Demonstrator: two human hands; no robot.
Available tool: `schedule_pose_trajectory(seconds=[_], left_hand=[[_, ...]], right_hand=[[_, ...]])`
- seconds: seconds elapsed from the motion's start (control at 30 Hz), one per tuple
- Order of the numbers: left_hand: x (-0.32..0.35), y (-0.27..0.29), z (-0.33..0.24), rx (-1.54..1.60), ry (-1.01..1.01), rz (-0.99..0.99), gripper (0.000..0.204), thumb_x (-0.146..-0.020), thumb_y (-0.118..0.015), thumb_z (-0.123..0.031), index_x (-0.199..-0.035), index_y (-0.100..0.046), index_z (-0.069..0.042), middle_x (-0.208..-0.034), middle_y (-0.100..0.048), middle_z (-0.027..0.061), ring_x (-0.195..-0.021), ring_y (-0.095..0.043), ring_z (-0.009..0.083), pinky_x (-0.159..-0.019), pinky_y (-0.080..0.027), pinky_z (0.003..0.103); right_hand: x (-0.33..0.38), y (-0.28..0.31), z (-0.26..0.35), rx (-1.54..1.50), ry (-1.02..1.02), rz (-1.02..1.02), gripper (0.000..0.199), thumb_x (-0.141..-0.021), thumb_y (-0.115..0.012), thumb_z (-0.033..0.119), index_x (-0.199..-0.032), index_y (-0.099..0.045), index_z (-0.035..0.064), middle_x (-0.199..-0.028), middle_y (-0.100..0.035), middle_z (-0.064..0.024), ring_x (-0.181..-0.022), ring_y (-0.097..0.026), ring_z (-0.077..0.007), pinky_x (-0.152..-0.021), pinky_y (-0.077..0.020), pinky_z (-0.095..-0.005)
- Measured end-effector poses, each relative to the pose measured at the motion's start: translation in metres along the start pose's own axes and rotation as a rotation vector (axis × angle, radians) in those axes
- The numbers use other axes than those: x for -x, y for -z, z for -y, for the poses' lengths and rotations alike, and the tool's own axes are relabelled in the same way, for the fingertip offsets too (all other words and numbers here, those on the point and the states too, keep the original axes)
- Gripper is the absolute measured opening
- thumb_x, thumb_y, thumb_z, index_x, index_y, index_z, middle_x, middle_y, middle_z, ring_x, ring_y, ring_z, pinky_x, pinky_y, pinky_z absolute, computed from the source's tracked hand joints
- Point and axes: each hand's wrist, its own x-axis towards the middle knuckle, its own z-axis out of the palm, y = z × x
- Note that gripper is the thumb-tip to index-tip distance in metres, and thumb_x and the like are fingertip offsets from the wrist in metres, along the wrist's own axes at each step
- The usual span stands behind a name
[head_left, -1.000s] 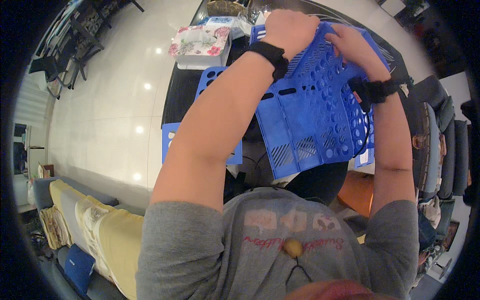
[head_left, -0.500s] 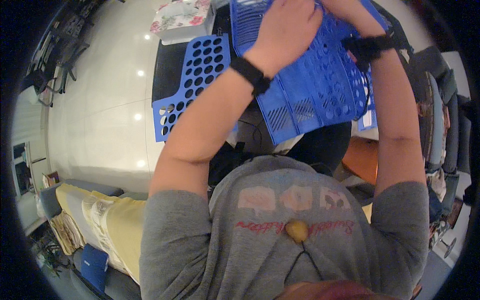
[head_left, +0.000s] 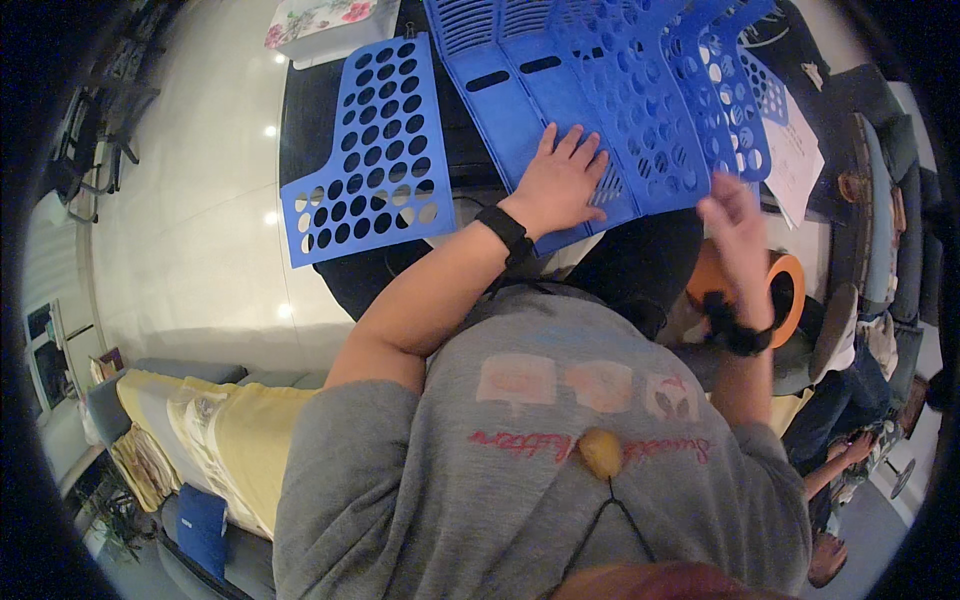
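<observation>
A blue plastic file rack [head_left: 560, 100], with slotted and round-holed panels, lies across the dark table and reaches towards my lap. My left hand [head_left: 565, 185] rests palm down on its near part, fingers spread. My right hand [head_left: 738, 225] is off the rack, just beyond its near right corner; motion smears its fingers, and I see nothing held in it. Left of the rack, a separate blue L-shaped panel [head_left: 385, 150] with rows of round holes overhangs the table edge.
At the far left stands a floral tissue box [head_left: 335, 30]. Printed paper sheets [head_left: 795, 160] lie right of the rack. An orange ring-shaped object [head_left: 785, 300] is beside my right forearm. Another person's arm [head_left: 840, 465] shows at the right, near a sofa.
Both hands have come back from the rack's far part. My left hand now lies flat on its near end; my right has come away from it. The rack has shifted and looks more spread out.
</observation>
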Motion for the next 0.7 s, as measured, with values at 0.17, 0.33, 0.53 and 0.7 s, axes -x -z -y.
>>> schedule_pose_trajectory(seconds=[0.17,0.33,0.53,0.7], left_hand=[[0.003,-0.003,-0.009,0.001,0.033,0.015,0.095,-0.066,-0.067,-0.062,-0.133,-0.042,0.001,-0.141,-0.035,0.0206,-0.133,-0.028,0.0379,-0.109,-0.014,0.057],[-0.012,0.0,-0.01,-0.071,0.158,0.023,0.101,-0.067,-0.062,-0.066,-0.135,-0.037,0.003,-0.144,-0.032,0.0199,-0.134,-0.026,0.0375,-0.109,-0.017,0.054],[-0.028,0.002,-0.001,-0.148,0.227,0.082,0.106,-0.068,-0.058,-0.07,-0.137,-0.032,0.007,-0.145,-0.03,0.0208,-0.135,-0.026,0.0366,-0.109,-0.02,0.051],[-0.028,0.004,-0.001,-0.149,0.219,0.094,0.109,-0.067,-0.058,-0.071,-0.137,-0.031,0.007,-0.145,-0.029,0.021,-0.135,-0.026,0.035,-0.11,-0.021,0.049]], right_hand=[[0.004,-0.06,-0.055,-0.141,-0.131,-0.068,0.037,-0.081,-0.07,0.01,-0.113,-0.058,-0.0019,-0.101,-0.063,-0.0054,-0.092,-0.058,-0.0127,-0.082,-0.0456,-0.0263],[-0.019,-0.078,-0.054,0.035,0.16,-0.111,0.02,-0.087,-0.062,0.008,-0.101,-0.065,-0.0062,-0.102,-0.067,-0.0106,-0.094,-0.06,-0.0123,-0.084,-0.0453,-0.0259],[-0.009,-0.087,-0.044,0.082,0.129,-0.114,0.02,-0.088,-0.061,0.01,-0.101,-0.065,-0.0041,-0.1,-0.068,-0.0111,-0.092,-0.063,-0.0153,-0.082,-0.0465,-0.0275],[-0.017,-0.076,-0.028,-0.144,0.069,-0.14,0.019,-0.088,-0.061,0.01,-0.098,-0.065,-0.0046,-0.098,-0.068,-0.0114,-0.089,-0.063,-0.0153,-0.081,-0.0467,-0.0276]])
